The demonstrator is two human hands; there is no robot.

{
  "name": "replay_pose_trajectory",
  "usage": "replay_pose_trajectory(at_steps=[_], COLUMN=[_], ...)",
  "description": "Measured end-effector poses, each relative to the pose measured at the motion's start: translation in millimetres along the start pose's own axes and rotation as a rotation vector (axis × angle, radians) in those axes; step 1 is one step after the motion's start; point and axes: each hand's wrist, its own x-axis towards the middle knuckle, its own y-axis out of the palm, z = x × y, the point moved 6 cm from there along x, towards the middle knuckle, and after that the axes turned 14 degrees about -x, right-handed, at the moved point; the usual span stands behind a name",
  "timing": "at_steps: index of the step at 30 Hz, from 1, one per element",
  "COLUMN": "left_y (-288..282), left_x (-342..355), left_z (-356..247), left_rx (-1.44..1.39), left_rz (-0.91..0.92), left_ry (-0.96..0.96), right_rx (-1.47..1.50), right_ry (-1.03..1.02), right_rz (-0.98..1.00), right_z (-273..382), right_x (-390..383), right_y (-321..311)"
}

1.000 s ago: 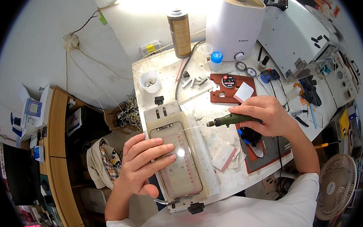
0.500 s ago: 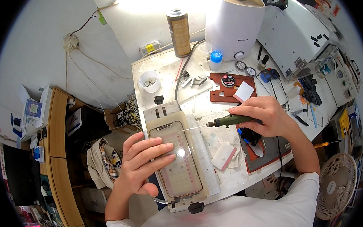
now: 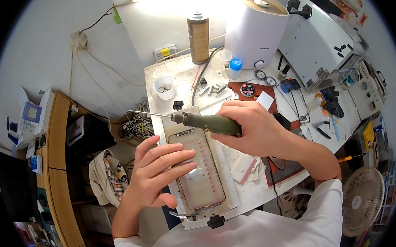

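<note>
At the far left stands a wooden cabinet (image 3: 56, 144), and a checked cloth (image 3: 109, 175) hangs beside it, below a tangle of wires (image 3: 137, 122). The left hand (image 3: 158, 172) lies flat with its fingers spread on the left part of one phone screen (image 3: 200, 168), which rests in one metal frame (image 3: 184, 124) near the front edge of the worktop (image 3: 177, 73). This hand pinches nothing; it only presses down, and it covers the left side of the screen. Behind the frame there is one small white cup (image 3: 164, 87) and one small black knob (image 3: 177, 105). The right hand (image 3: 256, 127) has its grip closed around one green rotary tool (image 3: 209, 123), held almost level above the top end of the screen; its thin long bit (image 3: 148, 113) points to the left, past the edge of the worktop. Further back stand one tall brown can (image 3: 198, 31), one small bottle with blue cap (image 3: 234, 70) and one big white round appliance (image 3: 258, 26). A red mat (image 3: 250, 89) with a white card (image 3: 265, 101) lies behind the right hand, which hides part of it. Right of this are one grey machine (image 3: 319, 45), some pliers (image 3: 319, 128) and, lower on the floor, one fan (image 3: 361, 200). The white sleeve (image 3: 319, 206) comes in from the lower edge.
</note>
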Motion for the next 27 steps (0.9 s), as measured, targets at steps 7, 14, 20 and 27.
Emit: replay_pose_trajectory(at_steps=[7,14,20,27], left_y=[1,-1,-4,-2], left_x=[-1,-1,-2,-5], left_z=[1,2,3,4], left_rx=[-0.01,-0.017,-0.004,-0.013], left_rz=[-0.007,0.005,0.032,0.027], left_ry=[-0.001,0.017,0.036,0.017], right_rx=[-0.051,-0.095,-0.168,-0.205], right_ry=[0.016,-0.031,0.005,0.031], right_rz=[0.1,0.056,0.123,0.138], right_z=[10,12,14,13], right_x=[5,8,12,9], right_y=[5,9,9,12])
